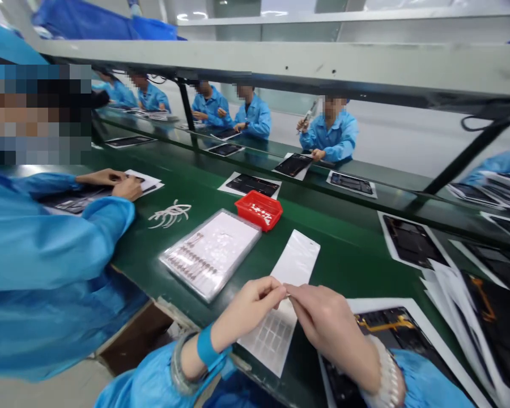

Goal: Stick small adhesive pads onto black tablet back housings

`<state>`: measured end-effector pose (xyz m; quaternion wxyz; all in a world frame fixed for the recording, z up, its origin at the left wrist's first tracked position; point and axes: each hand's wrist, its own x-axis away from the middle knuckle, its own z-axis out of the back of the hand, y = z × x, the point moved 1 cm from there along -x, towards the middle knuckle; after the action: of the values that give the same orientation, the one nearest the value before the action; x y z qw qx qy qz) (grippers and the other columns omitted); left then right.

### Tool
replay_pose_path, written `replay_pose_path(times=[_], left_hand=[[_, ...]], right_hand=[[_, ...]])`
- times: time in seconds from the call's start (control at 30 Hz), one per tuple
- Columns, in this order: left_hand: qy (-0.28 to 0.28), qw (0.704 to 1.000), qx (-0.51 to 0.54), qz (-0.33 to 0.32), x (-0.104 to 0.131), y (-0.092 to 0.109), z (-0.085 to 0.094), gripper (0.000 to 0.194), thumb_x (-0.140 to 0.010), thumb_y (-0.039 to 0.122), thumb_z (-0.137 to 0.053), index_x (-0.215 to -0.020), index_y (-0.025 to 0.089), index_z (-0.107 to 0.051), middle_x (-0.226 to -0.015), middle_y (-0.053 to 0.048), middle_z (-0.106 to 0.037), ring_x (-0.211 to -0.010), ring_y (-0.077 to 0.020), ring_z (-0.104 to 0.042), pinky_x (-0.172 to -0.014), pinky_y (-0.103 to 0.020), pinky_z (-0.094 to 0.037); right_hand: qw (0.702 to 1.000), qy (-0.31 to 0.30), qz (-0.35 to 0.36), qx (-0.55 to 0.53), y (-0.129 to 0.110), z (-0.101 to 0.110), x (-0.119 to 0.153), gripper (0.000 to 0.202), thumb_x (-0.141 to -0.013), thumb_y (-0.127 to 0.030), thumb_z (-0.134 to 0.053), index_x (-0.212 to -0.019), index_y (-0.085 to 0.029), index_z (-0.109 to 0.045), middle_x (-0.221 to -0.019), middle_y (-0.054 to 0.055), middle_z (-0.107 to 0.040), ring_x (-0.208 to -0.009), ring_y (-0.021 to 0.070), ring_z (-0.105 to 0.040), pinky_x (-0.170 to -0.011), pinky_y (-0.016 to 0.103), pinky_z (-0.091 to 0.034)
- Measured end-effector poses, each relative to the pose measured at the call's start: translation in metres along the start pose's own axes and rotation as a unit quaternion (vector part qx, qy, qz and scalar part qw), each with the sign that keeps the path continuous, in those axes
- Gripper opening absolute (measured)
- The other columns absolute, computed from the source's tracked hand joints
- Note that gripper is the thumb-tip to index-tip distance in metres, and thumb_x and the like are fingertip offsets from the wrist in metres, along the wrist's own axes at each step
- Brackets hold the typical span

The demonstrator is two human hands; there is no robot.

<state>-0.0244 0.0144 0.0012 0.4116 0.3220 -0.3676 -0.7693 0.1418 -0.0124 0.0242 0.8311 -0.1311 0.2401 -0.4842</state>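
Note:
My left hand (253, 306) and my right hand (323, 314) meet fingertip to fingertip, pinching something very small that I cannot make out. Beneath them lies a white sticker sheet (272, 340) with rows of small rectangles on its near half. Left of it sits a clear-covered stack (233, 241) carrying rows of small brownish parts. By my right forearm, partly hidden under it, is a black device housing (408, 334) with an orange flex cable, resting on white paper. A blue band circles my left wrist.
A red tray (259, 209) holds small white bits. Curled white strips (170, 214) lie on the green table (348, 255). A co-worker's sleeve (59, 243) is close on my left. Housings with papers (459, 306) pile up at right; a shelf beam (280, 65) crosses overhead.

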Motion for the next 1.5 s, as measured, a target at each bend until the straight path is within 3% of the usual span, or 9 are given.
replay_pose_path(times=[0.17,0.33,0.5,0.63,0.9,1.1,1.23,1.37,1.5], left_hand=[[0.010,0.996,0.093,0.003,0.005,0.018,-0.048,0.030,-0.089,0.033,-0.050,-0.064,0.018,-0.053,-0.056,0.005,-0.051,-0.052,-0.0100,-0.050,-0.050,-0.019,-0.042],[0.021,0.972,-0.012,-0.234,0.020,0.035,-0.092,0.018,-0.094,0.025,-0.047,-0.091,0.020,-0.064,-0.077,0.000,-0.067,-0.070,-0.0132,-0.061,-0.067,-0.023,-0.048],[-0.022,0.909,-0.194,-0.368,0.028,0.025,-0.113,0.028,-0.098,0.026,-0.037,-0.108,0.017,-0.062,-0.095,-0.002,-0.070,-0.086,-0.0153,-0.064,-0.083,-0.025,-0.046],[-0.062,0.882,-0.228,-0.408,0.029,0.010,-0.115,0.029,-0.098,0.028,-0.037,-0.101,0.022,-0.065,-0.097,0.001,-0.070,-0.094,-0.0130,-0.062,-0.086,-0.022,-0.044],[-0.065,0.880,-0.227,-0.412,0.028,0.008,-0.115,0.027,-0.098,0.027,-0.039,-0.100,0.022,-0.065,-0.096,0.000,-0.069,-0.091,-0.0122,-0.063,-0.086,-0.021,-0.045],[-0.075,0.886,-0.223,-0.398,0.030,0.003,-0.117,0.025,-0.097,0.029,-0.042,-0.103,0.024,-0.065,-0.098,0.000,-0.069,-0.092,-0.0124,-0.064,-0.085,-0.020,-0.048],[-0.088,0.885,-0.229,-0.395,0.031,-0.002,-0.116,0.025,-0.096,0.029,-0.043,-0.109,0.024,-0.064,-0.103,-0.001,-0.068,-0.096,-0.0132,-0.063,-0.088,-0.020,-0.048],[-0.101,0.882,-0.237,-0.395,0.030,-0.010,-0.112,0.029,-0.097,0.029,-0.038,-0.110,0.023,-0.064,-0.109,-0.002,-0.067,-0.100,-0.0133,-0.062,-0.087,-0.018,-0.049],[-0.107,0.869,-0.240,-0.419,0.029,-0.019,-0.109,0.034,-0.098,0.024,-0.032,-0.105,0.024,-0.065,-0.106,-0.001,-0.067,-0.102,-0.0128,-0.062,-0.086,-0.016,-0.050]], right_hand=[[0.924,-0.026,-0.237,-0.300,0.017,0.018,0.044,0.016,-0.081,-0.032,-0.059,-0.074,-0.018,-0.064,-0.063,-0.002,-0.061,-0.057,0.0105,-0.053,-0.055,0.021,-0.040],[0.837,0.037,-0.331,-0.435,0.037,0.025,0.108,0.028,-0.079,-0.043,-0.062,-0.066,-0.018,-0.057,-0.063,-0.003,-0.052,-0.054,0.0097,-0.046,-0.050,0.022,-0.038],[0.915,0.171,-0.336,-0.141,0.080,0.068,0.187,0.025,-0.087,-0.037,-0.054,-0.070,-0.020,-0.060,-0.077,0.004,-0.060,-0.079,0.0182,-0.055,-0.077,0.033,-0.042],[0.928,0.034,-0.371,-0.025,0.104,0.083,0.224,0.023,-0.088,-0.029,-0.051,-0.070,-0.021,-0.063,-0.080,0.004,-0.061,-0.084,0.0203,-0.053,-0.081,0.037,-0.041],[0.924,-0.126,-0.357,0.050,0.104,0.083,0.207,0.018,-0.082,-0.014,-0.056,-0.070,-0.020,-0.067,-0.079,0.002,-0.064,-0.086,0.0187,-0.053,-0.080,0.032,-0.040],[0.881,-0.211,-0.358,0.226,0.091,0.078,0.191,0.015,-0.082,-0.016,-0.054,-0.074,-0.017,-0.066,-0.076,0.008,-0.068,-0.082,0.0224,-0.060,-0.073,0.035,-0.038],[0.867,-0.219,-0.352,0.276,0.083,0.072,0.189,0.015,-0.085,-0.016,-0.052,-0.083,-0.016,-0.066,-0.074,0.011,-0.068,-0.078,0.0234,-0.064,-0.065,0.032,-0.039],[0.863,-0.219,-0.380,0.250,0.102,0.086,0.196,0.011,-0.083,-0.031,-0.062,-0.085,-0.020,-0.065,-0.071,0.005,-0.068,-0.065,0.0184,-0.063,-0.055,0.027,-0.037],[0.850,-0.122,-0.412,0.305,0.133,0.098,0.194,0.023,-0.092,-0.035,-0.047,-0.094,-0.019,-0.064,-0.091,0.009,-0.067,-0.087,0.0223,-0.061,-0.069,0.030,-0.043]])
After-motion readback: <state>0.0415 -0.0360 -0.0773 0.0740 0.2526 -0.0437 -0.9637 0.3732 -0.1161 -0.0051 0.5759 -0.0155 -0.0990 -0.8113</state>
